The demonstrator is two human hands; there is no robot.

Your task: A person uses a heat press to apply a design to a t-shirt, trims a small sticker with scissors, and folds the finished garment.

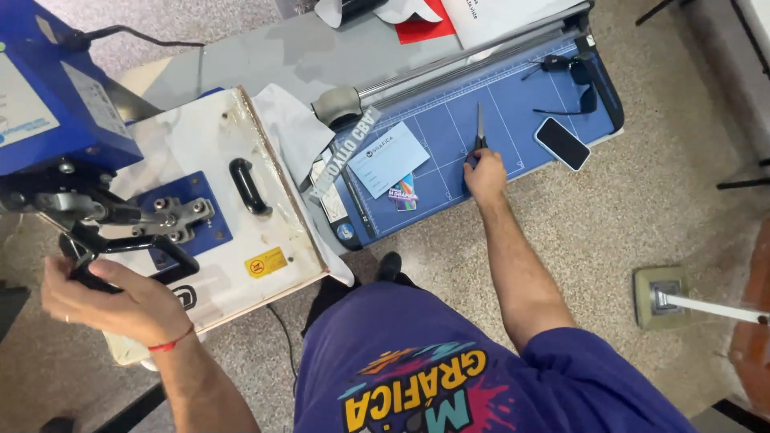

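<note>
Left hand (120, 301) closed around black lever handle (96, 269) of heat press (200, 208). Right hand (485, 172) grips scissors (480, 132) on blue paper trimmer (497, 120). Step judged: press handling; next needs firm lever pull.

This looks like a small print or graphics workshop. A heat press (200, 200) with a blue head and a black lever stands on a worn, stained platen. Beside it lies a blue rotary paper trimmer (481, 120) with a grid mat, holding scissors (480, 132), printed cards (389, 159) and a sticker (403, 194). Loose paper sheets (497, 16) lie at the far edge, over a speckled floor (658, 200).
</note>
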